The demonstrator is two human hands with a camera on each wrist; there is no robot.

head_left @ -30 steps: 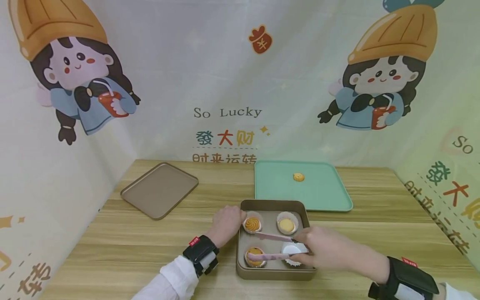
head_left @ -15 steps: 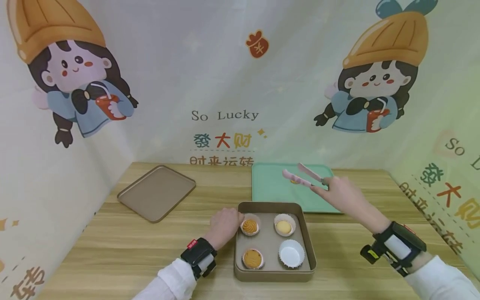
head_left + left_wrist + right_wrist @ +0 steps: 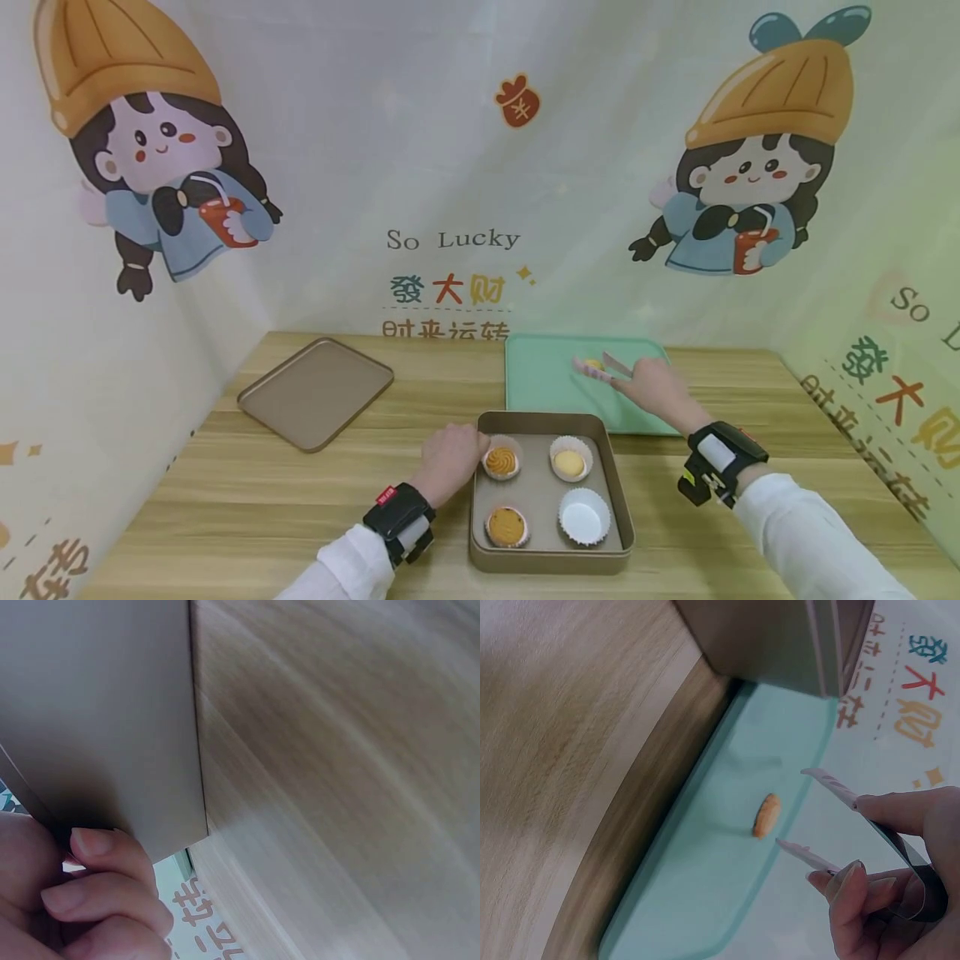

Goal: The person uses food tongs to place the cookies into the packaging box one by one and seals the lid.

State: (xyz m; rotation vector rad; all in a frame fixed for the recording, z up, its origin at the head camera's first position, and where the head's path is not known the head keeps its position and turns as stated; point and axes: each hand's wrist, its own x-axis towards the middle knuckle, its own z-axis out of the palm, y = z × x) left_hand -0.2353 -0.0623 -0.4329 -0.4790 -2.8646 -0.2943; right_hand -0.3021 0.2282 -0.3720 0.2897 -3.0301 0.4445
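My left hand grips the left rim of a bronze square baking tin, its fingers curled at the metal wall in the left wrist view. Inside stand white paper cups: one holds a swirl cookie, another a speckled brown cookie, a third a pale cookie. The paper cup at the near right has nothing in it. Over the mint tray, my right hand holds pink-tipped tongs. Their tips are spread near a small golden cookie, apart from it in the right wrist view.
A flat bronze tray lies at the back left of the wooden table. Behind the table hangs a printed cloth, which also runs along both sides. The tin stands just in front of the mint tray.
My right hand has moved the tongs from above the tin, back over the mint tray, then lower toward the golden cookie. My left hand stays on the tin's rim.
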